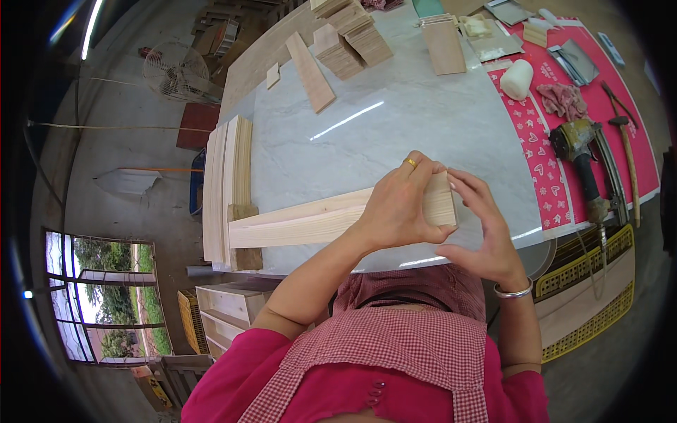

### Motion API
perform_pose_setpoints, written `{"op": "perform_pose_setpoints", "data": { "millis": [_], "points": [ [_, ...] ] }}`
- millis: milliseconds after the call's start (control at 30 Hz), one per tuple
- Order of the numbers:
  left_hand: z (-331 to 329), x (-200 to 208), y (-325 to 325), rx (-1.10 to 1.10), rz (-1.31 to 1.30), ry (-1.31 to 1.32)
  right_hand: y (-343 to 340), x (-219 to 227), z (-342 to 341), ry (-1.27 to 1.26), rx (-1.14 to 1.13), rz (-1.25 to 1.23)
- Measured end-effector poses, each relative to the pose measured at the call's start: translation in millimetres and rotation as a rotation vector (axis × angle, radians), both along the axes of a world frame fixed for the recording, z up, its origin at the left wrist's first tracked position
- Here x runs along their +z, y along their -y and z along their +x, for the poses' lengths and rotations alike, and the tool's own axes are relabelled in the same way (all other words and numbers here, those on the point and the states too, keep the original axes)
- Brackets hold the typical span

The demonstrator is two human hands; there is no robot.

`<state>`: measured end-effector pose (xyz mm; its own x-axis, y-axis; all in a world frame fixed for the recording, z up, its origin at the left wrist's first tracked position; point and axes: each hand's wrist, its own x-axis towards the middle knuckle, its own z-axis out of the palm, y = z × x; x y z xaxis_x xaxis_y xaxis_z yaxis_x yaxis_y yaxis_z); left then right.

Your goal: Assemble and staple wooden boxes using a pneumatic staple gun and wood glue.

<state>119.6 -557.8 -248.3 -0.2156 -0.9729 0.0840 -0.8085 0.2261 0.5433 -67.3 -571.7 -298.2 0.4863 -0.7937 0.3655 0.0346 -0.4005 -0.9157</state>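
Observation:
Long pale wooden boards [300, 227], one set along another, lie near the table's front edge. My left hand [402, 201], a gold ring on one finger, is closed over their right end, thumb on the near side and fingers on the far side. Around the same end curves my right hand [493, 233], thumb and fingers spread apart; its fingertips are close to the far corner. I cannot tell whether they touch it. The boards' left end meets a small wooden block [245, 259] beside a stack of long boards [229, 169].
Stacks of short wood pieces [352, 42] and a loose strip [310, 74] lie on the marbled table [296, 151]. At right, a nail gun [582, 158], hammer [627, 155], cloth [563, 101] and white roll [517, 79] rest on pink sheeting. A yellow crate [592, 299] stands below.

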Motion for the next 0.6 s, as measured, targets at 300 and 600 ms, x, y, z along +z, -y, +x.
{"op": "perform_pose_setpoints", "data": {
  "millis": [300,600],
  "points": [
    [-1,1,1,0.003,0.002,-0.002,-39,-24,2,0.035,-0.380,-0.114],
    [1,0,-1,-0.010,0.006,-0.006,-46,-44,29,0.112,-0.558,-0.272]
  ]
}}
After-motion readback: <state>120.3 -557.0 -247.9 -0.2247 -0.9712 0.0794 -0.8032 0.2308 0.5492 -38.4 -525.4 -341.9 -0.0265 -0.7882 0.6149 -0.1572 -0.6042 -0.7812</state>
